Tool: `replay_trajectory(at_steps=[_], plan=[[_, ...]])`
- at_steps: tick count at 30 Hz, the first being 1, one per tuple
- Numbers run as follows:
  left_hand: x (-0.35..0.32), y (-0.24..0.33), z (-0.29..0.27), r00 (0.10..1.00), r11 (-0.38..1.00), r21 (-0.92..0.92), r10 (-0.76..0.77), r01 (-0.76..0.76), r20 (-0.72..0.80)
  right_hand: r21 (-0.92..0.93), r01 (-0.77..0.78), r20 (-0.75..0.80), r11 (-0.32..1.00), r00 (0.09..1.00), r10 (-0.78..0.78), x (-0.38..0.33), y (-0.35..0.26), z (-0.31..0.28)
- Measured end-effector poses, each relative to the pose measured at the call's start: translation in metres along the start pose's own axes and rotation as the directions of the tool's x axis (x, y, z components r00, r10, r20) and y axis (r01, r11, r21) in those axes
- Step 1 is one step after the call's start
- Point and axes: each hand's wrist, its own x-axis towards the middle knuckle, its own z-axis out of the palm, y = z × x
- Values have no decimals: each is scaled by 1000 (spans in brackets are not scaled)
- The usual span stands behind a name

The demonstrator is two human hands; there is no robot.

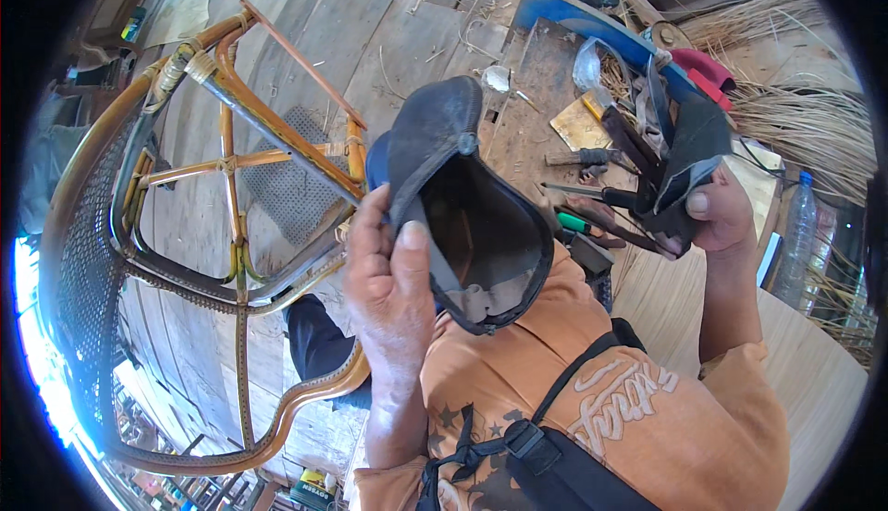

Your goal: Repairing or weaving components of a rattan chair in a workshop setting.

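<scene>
The rattan chair is the biggest thing here, lying tipped on its side on the plank floor at the person's left. Its curved frame looks whole and bound at the joints, and woven cane panels run along the back and rim; the seat opening shows only crossed struts, so by my reading the frame is built and the seat is left to fill. No hand touches the chair at this moment

To the right sits a low wooden bench scattered with hand tools, a blue board behind it, and heaps of pale cane strands beyond. A clear plastic bottle stands at the far right edge. A smooth light tabletop lies under the right arm

Closer in, the left hand holds a dark worn cap up in front of the chest, inside facing the camera, thumb pressed on the rim and fingers clamped behind it. The right hand is closed around a dark pouch stuffed with tool handles, thumb on its front, raised just beside the bench. Cap and pouch are apart, with the bench tools showing between them

Shavings and cane scraps litter the planks; it looks like an open workshop, bright daylight at lower left
</scene>
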Motion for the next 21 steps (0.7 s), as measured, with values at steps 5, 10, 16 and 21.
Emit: replay_trajectory(at_steps=[5, 10, 16, 21], plan=[[2, -5, 3, 999, 995, 98, 15, -19, 41, 170, 72, 13, 983, 997, -76, 7, -4, 53], [3, -3, 6, 999, 984, 176, -12, 2, 52, 192, 203, 4, 960, 978, -208, 7, -23, 87], [8, -11, 2, 997, 983, 170, 59, -65, 43, 49, 299, 136, 953, 943, -303, -26, -68, 99], [8, -13, 6, 987, 974, 163, 152, -159, 54, -49, 401, 373, 915, 857, -356, -55, -112, 108]])
